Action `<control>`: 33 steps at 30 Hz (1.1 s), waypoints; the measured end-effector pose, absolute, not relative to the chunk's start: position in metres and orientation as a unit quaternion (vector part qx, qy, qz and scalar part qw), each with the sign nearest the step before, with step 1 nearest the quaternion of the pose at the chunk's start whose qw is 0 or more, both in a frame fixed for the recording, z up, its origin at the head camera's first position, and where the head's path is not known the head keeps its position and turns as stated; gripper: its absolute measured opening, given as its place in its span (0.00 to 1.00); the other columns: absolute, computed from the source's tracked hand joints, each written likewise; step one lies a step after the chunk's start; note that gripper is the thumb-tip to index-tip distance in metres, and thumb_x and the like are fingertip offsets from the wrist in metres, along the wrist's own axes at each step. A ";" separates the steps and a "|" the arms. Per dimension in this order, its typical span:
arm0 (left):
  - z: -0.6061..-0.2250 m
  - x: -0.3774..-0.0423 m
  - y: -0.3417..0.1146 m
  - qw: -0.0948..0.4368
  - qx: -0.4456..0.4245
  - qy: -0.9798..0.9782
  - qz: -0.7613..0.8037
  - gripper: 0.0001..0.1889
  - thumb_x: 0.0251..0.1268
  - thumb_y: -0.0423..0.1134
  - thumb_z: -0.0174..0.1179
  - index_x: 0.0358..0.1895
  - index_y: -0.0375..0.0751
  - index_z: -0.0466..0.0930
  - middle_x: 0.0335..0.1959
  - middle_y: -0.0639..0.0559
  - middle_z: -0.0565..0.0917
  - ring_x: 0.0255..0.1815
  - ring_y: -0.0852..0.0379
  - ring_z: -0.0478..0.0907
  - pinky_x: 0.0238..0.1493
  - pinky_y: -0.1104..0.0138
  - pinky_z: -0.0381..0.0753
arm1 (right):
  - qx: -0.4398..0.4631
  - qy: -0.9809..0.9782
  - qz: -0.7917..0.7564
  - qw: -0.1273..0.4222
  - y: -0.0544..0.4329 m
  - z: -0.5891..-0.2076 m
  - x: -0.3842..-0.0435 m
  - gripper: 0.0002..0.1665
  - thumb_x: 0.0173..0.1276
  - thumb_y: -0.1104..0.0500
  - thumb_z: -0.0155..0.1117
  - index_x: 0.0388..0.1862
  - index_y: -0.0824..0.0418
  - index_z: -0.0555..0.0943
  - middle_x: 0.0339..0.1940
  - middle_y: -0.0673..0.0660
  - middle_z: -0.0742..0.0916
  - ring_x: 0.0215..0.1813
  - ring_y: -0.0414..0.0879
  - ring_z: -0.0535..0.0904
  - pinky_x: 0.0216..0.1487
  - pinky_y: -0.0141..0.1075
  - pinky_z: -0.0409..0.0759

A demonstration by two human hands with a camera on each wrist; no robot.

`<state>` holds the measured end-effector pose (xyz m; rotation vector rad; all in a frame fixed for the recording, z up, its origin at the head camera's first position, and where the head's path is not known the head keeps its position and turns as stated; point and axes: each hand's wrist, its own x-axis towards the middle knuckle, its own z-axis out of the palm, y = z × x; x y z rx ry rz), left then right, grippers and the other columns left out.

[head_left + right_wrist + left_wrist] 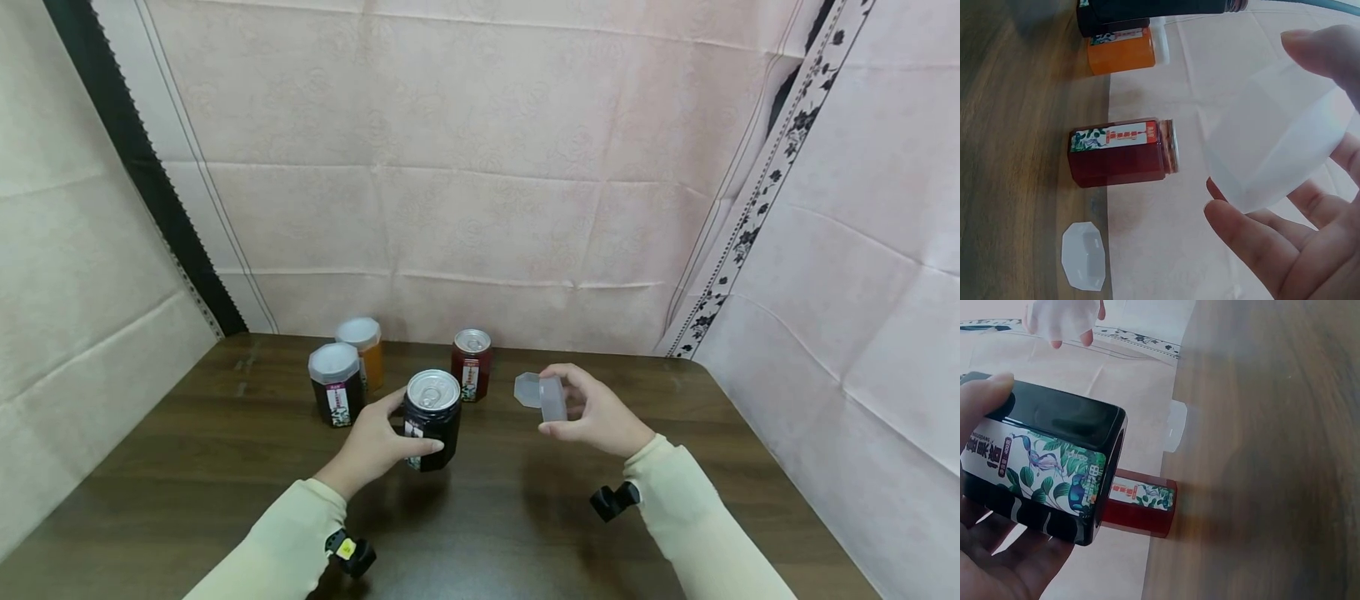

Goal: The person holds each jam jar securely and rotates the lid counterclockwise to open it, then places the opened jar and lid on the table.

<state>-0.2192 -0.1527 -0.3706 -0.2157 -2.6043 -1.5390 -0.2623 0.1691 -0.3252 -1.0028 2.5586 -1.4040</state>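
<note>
My left hand [372, 442] grips a dark drink can [435, 417] with a silver pull-tab top, held a little above the table. Thumb and fingers wrap its sides, and its leafy label [1041, 465] shows in the left wrist view. Over to the right, my right hand [596, 414] holds a translucent plastic cap [1275, 137] by its edges between thumb and fingers. A second translucent cap [1084, 256] lies on the table beyond that hand. Behind the dark can stands a red can [472, 367], its silver top uncovered.
At the left back stand a dark can [337, 400] and an orange can [372, 364], both wearing translucent caps. The brown wooden table [480, 533] ends at a cloth-covered back wall [480, 208], with cloth on both sides.
</note>
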 end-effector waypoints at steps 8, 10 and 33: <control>-0.373 -0.220 -0.146 0.067 -0.051 -0.858 -0.506 0.47 0.46 0.50 0.75 0.69 0.34 0.64 0.60 0.39 0.77 0.56 0.43 0.77 0.56 0.48 0.77 | -0.312 0.836 -0.451 0.032 0.171 -0.329 -0.266 0.36 0.57 0.60 0.73 0.63 0.57 0.67 0.46 0.63 0.81 0.41 0.52 0.81 0.45 0.43 0.80; -0.375 -0.221 -0.145 0.065 -0.043 -0.856 -0.512 0.47 0.46 0.50 0.75 0.70 0.34 0.64 0.61 0.38 0.76 0.57 0.43 0.76 0.56 0.48 0.76 | -0.310 0.836 -0.452 0.032 0.171 -0.330 -0.267 0.36 0.57 0.60 0.73 0.63 0.57 0.68 0.46 0.62 0.81 0.42 0.54 0.80 0.45 0.43 0.80; -0.384 -0.232 -0.138 0.069 -0.004 -0.840 -0.539 0.50 0.47 0.52 0.75 0.71 0.33 0.60 0.67 0.35 0.69 0.66 0.38 0.68 0.62 0.46 0.69 | -0.293 0.831 -0.471 0.031 0.169 -0.351 -0.279 0.36 0.56 0.63 0.73 0.61 0.59 0.67 0.46 0.63 0.81 0.43 0.52 0.79 0.44 0.42 0.81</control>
